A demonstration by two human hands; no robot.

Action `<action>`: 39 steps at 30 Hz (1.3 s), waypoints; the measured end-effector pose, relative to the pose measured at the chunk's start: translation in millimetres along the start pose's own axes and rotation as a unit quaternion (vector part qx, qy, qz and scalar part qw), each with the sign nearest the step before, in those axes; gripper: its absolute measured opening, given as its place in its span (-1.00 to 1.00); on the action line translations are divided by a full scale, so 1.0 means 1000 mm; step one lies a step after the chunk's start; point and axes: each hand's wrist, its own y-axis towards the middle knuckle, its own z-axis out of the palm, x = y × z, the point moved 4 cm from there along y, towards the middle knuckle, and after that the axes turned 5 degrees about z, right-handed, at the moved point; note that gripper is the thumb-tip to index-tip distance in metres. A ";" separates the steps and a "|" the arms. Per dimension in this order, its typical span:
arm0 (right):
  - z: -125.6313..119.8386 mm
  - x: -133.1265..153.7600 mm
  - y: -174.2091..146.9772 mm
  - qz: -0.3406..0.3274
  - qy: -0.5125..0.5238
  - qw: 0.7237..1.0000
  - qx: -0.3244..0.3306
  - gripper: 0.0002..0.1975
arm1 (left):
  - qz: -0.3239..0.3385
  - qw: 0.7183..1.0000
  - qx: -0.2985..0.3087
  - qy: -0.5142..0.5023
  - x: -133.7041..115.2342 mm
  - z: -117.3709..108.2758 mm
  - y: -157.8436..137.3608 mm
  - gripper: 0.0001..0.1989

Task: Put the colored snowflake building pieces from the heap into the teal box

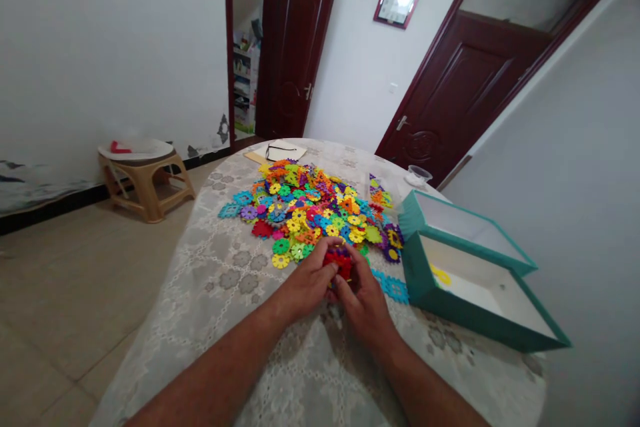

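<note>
Between my two hands is a red assembly of interlocking plastic pieces (pixel 338 264), with some purple along its top edge. My left hand (pixel 314 279) grips it from the left, thumb against its front. From the right, my right hand (pixel 361 285) closes round it, its thumb also near the front. The fingers hide part of the assembly. Just beyond the hands lies a heap of colourful notched plastic discs and squares (pixel 310 207). A blue joined panel of such pieces (pixel 395 287) rests right of my right hand.
A green box (pixel 465 313) with a yellow piece (pixel 441 274) inside stands at the right, its lid (pixel 475 223) behind it. Glasses (pixel 280 149) lie on paper at the far edge. A clear plastic cup (pixel 419 175) sits far right. A stool (pixel 147 187) stands left of the table.
</note>
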 end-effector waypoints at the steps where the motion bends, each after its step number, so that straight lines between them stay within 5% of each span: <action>1: -0.001 0.001 0.001 0.006 0.015 1.000 0.002 -0.41 | 0.016 1.000 0.006 0.009 -0.002 0.001 0.000 -0.45; 7: -0.027 0.020 0.001 -0.018 0.015 1.000 0.004 -0.51 | 0.027 0.998 0.052 0.000 -0.006 0.002 0.000 -0.35; 9: -0.055 0.028 0.006 -0.020 -0.030 0.999 -0.038 -0.52 | 0.044 0.998 0.035 0.013 -0.009 -0.007 0.003 -0.35; 12: -0.121 0.044 0.026 -0.041 -0.127 0.982 -0.134 -0.46 | 0.073 0.986 -0.074 0.133 -0.012 -0.035 0.009 -0.48; 16: -0.218 0.052 0.076 -0.067 -0.339 0.883 -0.319 -0.38 | 0.108 0.888 -0.166 0.415 -0.017 -0.073 0.012 -0.68; 18: -0.248 0.039 0.107 -0.032 -0.439 0.839 -0.319 -0.36 | 0.080 0.852 -0.158 0.493 -0.014 -0.083 0.012 -0.72; 21: -0.268 0.006 0.144 0.061 -0.541 0.806 -0.231 -0.38 | 0.039 0.830 -0.116 0.544 -0.008 -0.085 0.012 -0.75; 26: -0.258 -0.018 0.156 0.095 -0.580 0.798 -0.132 -0.39 | 0.041 0.812 -0.071 0.579 0.002 -0.070 0.011 -0.73; 30: -0.216 0.016 0.122 -0.065 -0.537 0.825 -0.163 -0.52 | 0.054 0.797 -0.034 0.600 0.007 -0.059 0.012 -0.72; 32: -0.182 0.030 0.094 -0.112 -0.475 0.866 -0.103 -0.62 | 0.061 0.796 -0.014 0.602 0.008 -0.054 0.013 -0.72; 34: -0.144 0.032 0.066 -0.111 -0.434 0.894 0.023 -0.68 | 0.067 0.795 -0.004 0.603 0.010 -0.051 0.014 -0.69; 36: -0.115 0.025 0.041 -0.100 -0.431 0.891 0.104 -0.61 | 0.071 0.793 -0.001 0.605 0.010 -0.048 0.014 -0.67; 39: -0.100 0.001 0.019 -0.043 -0.469 0.876 0.106 -0.53 | 0.073 0.793 0.003 0.605 0.008 -0.045 0.013 -0.67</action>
